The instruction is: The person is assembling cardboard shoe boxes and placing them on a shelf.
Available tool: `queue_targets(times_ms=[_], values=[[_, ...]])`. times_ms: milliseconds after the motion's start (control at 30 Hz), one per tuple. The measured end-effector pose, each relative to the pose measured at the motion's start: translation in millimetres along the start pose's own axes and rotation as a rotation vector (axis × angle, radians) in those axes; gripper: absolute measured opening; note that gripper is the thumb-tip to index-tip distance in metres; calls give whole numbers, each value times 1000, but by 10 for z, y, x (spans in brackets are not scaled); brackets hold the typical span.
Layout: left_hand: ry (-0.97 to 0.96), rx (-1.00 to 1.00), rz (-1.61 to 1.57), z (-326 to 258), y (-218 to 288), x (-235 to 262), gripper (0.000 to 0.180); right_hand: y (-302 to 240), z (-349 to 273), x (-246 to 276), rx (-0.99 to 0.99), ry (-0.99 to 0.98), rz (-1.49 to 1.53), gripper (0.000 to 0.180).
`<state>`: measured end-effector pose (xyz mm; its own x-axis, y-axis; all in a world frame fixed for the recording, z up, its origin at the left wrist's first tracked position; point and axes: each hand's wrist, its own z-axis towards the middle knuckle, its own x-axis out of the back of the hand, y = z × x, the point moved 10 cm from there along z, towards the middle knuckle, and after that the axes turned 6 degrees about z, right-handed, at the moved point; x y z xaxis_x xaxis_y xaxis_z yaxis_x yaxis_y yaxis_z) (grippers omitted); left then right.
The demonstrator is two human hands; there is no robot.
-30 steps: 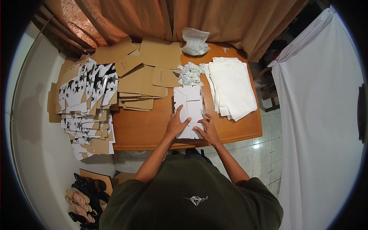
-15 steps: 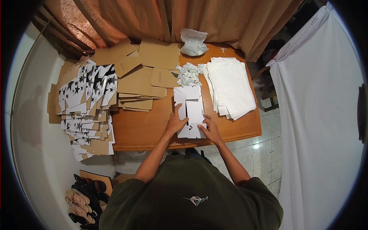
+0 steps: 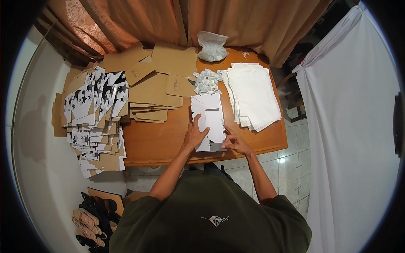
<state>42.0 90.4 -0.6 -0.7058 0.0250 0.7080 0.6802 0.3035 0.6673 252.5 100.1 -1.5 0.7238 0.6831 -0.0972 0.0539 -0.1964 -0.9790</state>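
Note:
A flat white folded box (image 3: 214,120) with flaps lies in front of me, near the table's front edge. My left hand (image 3: 196,134) rests on its left panel, fingers stretched out and thumb lying toward the middle seam. At the lower right corner my right hand (image 3: 237,144) pinches the edge of the box's near flap with thumb and forefinger. That near end looks grey and shaded, with small dark marks along its edge. Just beyond the box lies a heap of small white packets (image 3: 207,81).
Stacks of star-printed pieces (image 3: 86,99) and brown cardboard sheets (image 3: 154,90) cover the table's left side. On the right lies a pile of white sheets (image 3: 256,95). A clear plastic bag (image 3: 212,46) stands at the back. Shoes (image 3: 90,223) are at lower left.
The dark gap between the box's left and middle panels has narrowed away. My right hand has shifted slightly right, its fingers now pinched, and the near flap has changed position.

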Motion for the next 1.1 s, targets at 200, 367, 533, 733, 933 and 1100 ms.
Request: queue_targets(times_ms=[200, 367, 533, 733, 933, 1100], values=[[-20, 5, 0, -17, 65, 1, 83, -181, -148, -127, -20, -134, -36, 14], [-44, 27, 72, -50, 142, 17, 86, -223, -189, -200, 74, -149, -106, 19], [-56, 40, 76, -52, 160, 8, 89, -88, -123, -4, 89, 197, -220, 29], [-61, 41, 144, -8, 125, -62, 91, -296, -161, -124, 101, 577, -547, 49], [-63, 10, 104, 32, 112, -23, 88, -420, -47, -240, 86, 613, -718, 55], [-97, -24, 51, 34, 184, -45, 91, -146, -8, -60, 43, 639, -681, 56]])
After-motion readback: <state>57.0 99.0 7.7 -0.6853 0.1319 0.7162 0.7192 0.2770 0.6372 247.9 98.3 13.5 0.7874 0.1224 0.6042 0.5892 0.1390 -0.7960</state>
